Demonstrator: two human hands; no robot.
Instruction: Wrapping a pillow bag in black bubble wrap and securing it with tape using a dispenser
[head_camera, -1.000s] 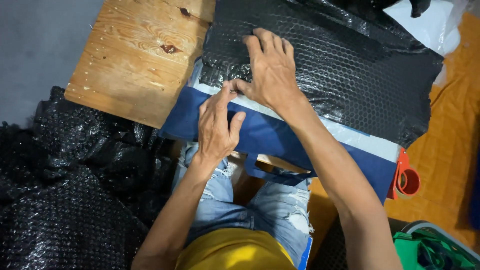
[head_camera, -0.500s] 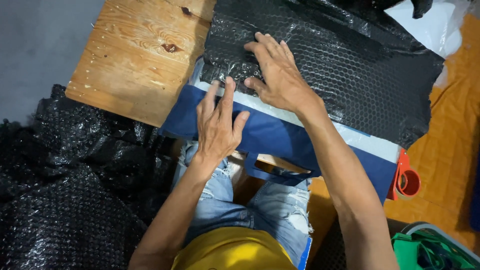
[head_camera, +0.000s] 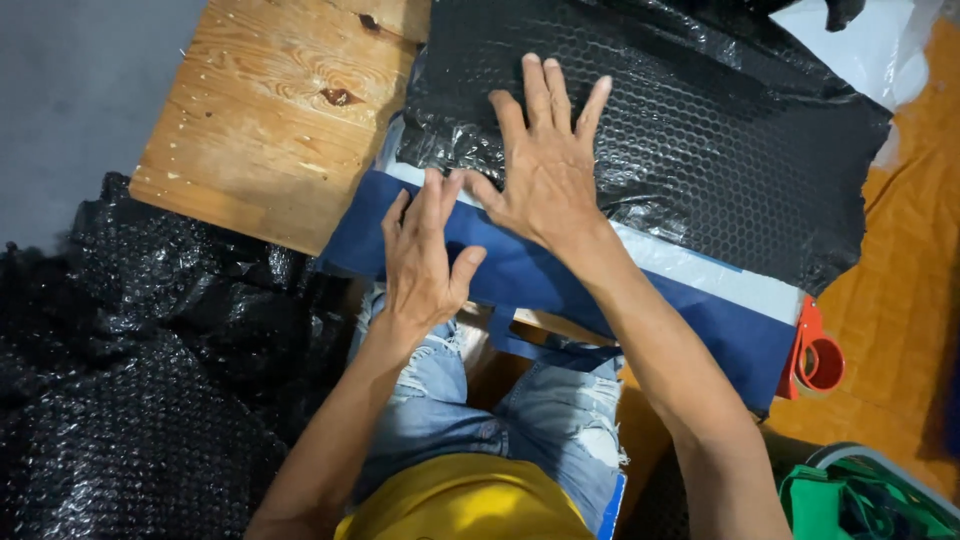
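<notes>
The left hand lies flat, grip open, on the dark blue bag at the counter edge. Beyond it, the right hand presses, fingers spread, holding nothing, on black bubble wrap. The slick wrap could spring open under uneven pressure.

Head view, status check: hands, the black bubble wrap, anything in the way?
Left hand flat on blue fabric. Right hand spread, pressing black bubble wrap on wooden board. Orange tape dispenser beside the fabric, apart from both hands.
</notes>
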